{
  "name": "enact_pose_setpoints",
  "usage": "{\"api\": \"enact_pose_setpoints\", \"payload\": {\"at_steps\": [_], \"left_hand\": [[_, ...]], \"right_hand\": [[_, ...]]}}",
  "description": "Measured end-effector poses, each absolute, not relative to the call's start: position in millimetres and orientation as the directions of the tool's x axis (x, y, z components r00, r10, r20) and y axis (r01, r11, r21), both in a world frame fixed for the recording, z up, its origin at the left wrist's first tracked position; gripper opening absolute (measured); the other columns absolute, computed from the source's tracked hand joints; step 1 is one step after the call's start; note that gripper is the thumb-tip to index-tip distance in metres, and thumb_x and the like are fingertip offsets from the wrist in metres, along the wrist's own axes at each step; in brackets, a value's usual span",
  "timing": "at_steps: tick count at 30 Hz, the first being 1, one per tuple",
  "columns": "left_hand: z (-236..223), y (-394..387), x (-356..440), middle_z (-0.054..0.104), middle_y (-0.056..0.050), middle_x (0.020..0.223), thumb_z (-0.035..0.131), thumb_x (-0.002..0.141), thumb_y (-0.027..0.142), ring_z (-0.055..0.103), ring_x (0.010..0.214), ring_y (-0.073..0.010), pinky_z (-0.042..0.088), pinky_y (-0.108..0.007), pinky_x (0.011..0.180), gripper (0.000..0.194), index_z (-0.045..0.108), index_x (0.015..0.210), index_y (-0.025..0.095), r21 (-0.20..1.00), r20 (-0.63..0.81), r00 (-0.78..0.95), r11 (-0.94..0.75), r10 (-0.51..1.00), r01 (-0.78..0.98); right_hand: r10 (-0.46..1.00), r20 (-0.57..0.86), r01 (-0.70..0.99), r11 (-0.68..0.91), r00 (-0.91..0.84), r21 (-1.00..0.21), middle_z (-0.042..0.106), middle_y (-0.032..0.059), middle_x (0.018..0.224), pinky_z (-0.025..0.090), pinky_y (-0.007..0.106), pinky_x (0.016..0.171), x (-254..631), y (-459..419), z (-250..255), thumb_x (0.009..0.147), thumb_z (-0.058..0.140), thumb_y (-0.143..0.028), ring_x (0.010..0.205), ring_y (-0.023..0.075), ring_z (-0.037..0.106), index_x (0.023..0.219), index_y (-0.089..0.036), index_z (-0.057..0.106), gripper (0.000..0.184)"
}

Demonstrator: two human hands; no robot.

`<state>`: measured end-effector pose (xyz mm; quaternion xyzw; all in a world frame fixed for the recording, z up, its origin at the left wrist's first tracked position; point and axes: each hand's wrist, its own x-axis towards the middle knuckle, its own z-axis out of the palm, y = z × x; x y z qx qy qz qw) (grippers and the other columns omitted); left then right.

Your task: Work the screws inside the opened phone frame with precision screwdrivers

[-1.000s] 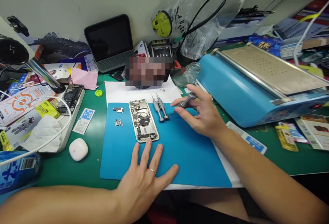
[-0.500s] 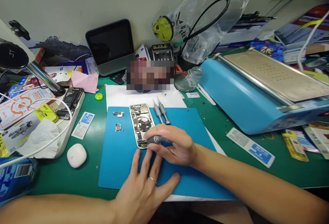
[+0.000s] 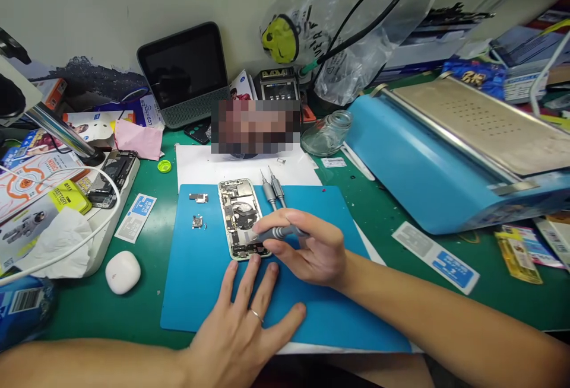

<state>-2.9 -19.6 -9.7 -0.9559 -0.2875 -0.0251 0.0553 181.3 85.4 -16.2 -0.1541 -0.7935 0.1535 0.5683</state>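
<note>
An opened phone (image 3: 239, 216) with bare internals lies on a blue mat (image 3: 307, 311). My right hand (image 3: 312, 248) pinches a grey screwdriver (image 3: 278, 233), its tip resting on the phone's lower half. My left hand (image 3: 247, 323) lies flat on the mat just below the phone, fingers spread, fingertips near the phone's bottom edge, a ring on one finger. Two more grey screwdrivers (image 3: 272, 191) lie to the right of the phone. Two small removed metal parts (image 3: 198, 209) sit on the mat to its left.
A large blue machine with a metal plate (image 3: 449, 150) fills the right side. A glass jar (image 3: 327, 133), a small dark screen (image 3: 184, 76), a white earbud case (image 3: 123, 272), a power strip with cable (image 3: 100, 210) and packaging clutter surround the mat on the green table.
My right hand brought the screwdriver from the right side of the mat over to the phone and set its tip on it. My left hand stayed flat below the phone.
</note>
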Motion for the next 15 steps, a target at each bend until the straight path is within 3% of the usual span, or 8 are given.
{"api": "enact_pose_setpoints", "payload": {"at_steps": [15], "left_hand": [[-14.1, -21.7, -1.2, 0.046, -0.021, 0.151, 0.055, 0.1, 0.044, 0.047, 0.137, -0.0437, 0.025, -0.059, 0.109, 0.059, 0.037, 0.154, 0.028, -0.121, 0.117, 0.82, -0.812, 0.56, 0.571]], "right_hand": [[0.422, 0.843, 0.115, 0.906, -0.334, -0.407, 0.073, 0.0066, 0.092, 0.064, 0.034, 0.068, 184.7, 89.2, -13.8, 0.092, 0.06, -0.009, 0.078, 0.0179, 0.072, 0.155, -0.025, 0.028, 0.072]]}}
